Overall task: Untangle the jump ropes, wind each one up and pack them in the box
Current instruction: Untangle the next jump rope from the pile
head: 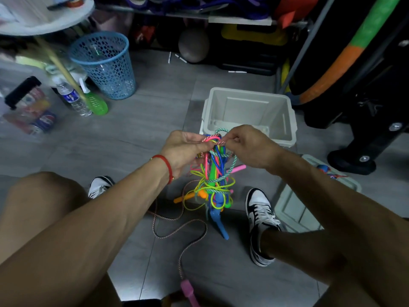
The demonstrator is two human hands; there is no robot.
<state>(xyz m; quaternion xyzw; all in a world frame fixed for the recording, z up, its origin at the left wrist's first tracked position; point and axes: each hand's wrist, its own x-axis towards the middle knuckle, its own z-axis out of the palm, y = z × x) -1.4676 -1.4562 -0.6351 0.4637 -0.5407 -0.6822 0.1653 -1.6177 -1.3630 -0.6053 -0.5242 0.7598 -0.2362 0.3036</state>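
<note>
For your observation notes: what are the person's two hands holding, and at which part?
Both the left hand and right hand pinch the tangled jump ropes at the bundle's top loops; the handles hang below.

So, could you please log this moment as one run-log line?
stage: untangling | left hand: grips rope tangle | right hand: pinches a strand at top | box: nothing inside | pink-handled rope: trails on floor

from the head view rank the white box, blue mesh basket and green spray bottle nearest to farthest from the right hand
1. white box: just behind the right hand.
2. green spray bottle: far left on the floor.
3. blue mesh basket: left and farther back, close to the bottle's rank.
</note>
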